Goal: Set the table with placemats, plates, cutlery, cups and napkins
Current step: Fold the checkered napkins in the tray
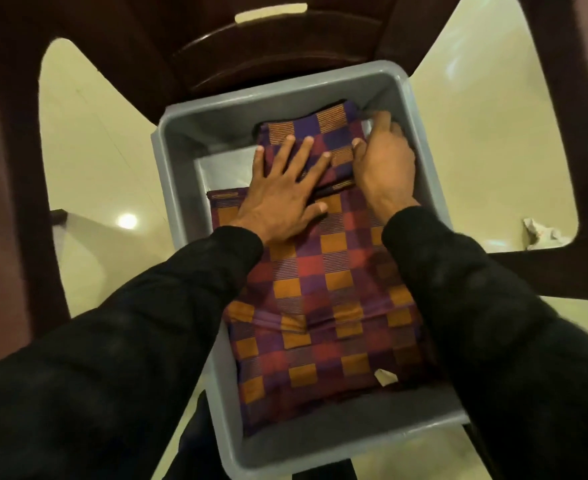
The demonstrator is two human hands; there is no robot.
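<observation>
The right hand (384, 161) hides its own fingertips behind the small folded cloth (315, 140); the sleeves (486, 323) cover perhaps half the large cloth (320, 289)

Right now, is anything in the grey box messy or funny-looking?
Slightly. A small pale scrap, maybe paper, lies on the big checked cloth near the grey box's near right corner. It does not match the fabric. That cloth also has a wrinkled ridge across its middle.

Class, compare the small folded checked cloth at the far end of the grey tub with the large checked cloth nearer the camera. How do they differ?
The small folded cloth is much smaller than the large cloth. Both hands are on the small one: the left hand lies flat on it, and the right hand curls round its edge. Only the left palm reaches the large one. Both share the purple, red and orange check and lie in the grey tub.
</observation>
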